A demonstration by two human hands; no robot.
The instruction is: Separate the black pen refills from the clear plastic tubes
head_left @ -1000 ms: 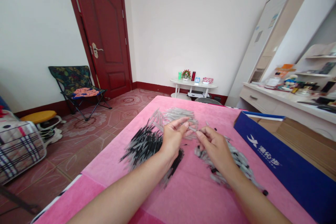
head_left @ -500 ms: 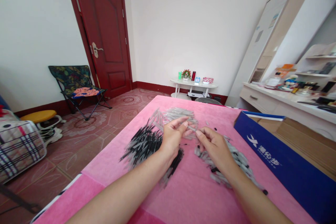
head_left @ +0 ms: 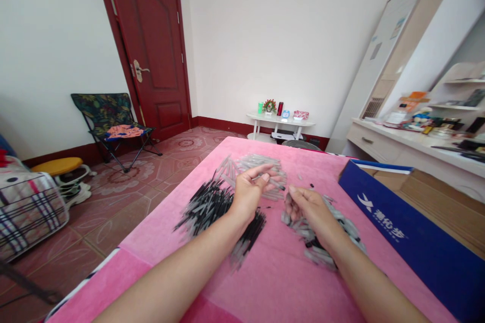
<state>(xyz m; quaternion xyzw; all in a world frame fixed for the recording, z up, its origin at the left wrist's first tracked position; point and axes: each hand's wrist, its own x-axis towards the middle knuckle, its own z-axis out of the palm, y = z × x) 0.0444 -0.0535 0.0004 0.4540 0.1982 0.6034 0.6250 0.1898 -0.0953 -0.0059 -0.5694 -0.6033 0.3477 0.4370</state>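
My left hand (head_left: 250, 189) is closed in a loose pinch on a translucent pen (head_left: 277, 185) with a dark end pointing right. It is above the table, close to a heap of clear pen barrels (head_left: 252, 161). Below and left of it lies a pile of thin black and grey pen parts (head_left: 204, 207). My right hand (head_left: 312, 207), fingers pinched together, hovers at the left edge of a pile of clear caps with black ends (head_left: 350, 227). Whatever sits in its fingertips is too small and blurred to make out. A small gap separates the two hands.
A pink cloth (head_left: 265, 272) covers the table. On the right stands an open blue cardboard box (head_left: 401, 232), with a white dresser (head_left: 364, 139) beyond it. A folding chair (head_left: 113, 116) is by the red door (head_left: 151, 50). A low white side table (head_left: 280, 120) is against the wall.
Half a second ago my hands met at the pen. Now my right hand has come away to the right and slightly down, and the pen's dark end shows in my left hand.
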